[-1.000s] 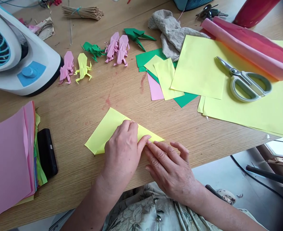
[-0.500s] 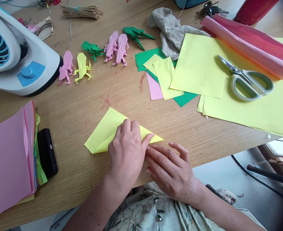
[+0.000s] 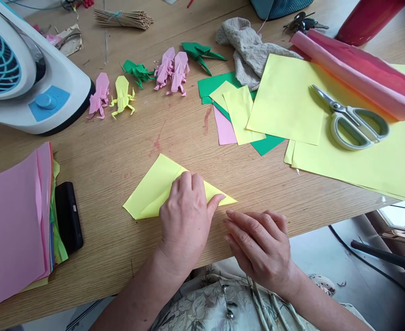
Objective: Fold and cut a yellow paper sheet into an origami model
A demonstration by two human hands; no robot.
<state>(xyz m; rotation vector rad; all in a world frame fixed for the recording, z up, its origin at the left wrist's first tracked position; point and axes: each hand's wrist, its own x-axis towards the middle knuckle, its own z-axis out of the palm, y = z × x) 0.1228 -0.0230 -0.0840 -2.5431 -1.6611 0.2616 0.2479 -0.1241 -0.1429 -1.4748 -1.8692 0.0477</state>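
A folded yellow paper triangle lies on the wooden table near its front edge. My left hand lies palm down on the triangle's right part, fingers curled and pressing, thumb stretched toward its right tip. My right hand rests on the table just right of that tip, fingers extended together and apart from the paper, holding nothing.
Several folded paper frogs in pink, yellow and green sit at the back. Loose yellow, pink and green sheets, scissors, rolled pink paper and a grey cloth lie right. A stack of coloured paper, a black phone and a white-blue fan stand left.
My right hand has drawn back to the right, off the triangle's tip. My left hand stays pressing on the paper.
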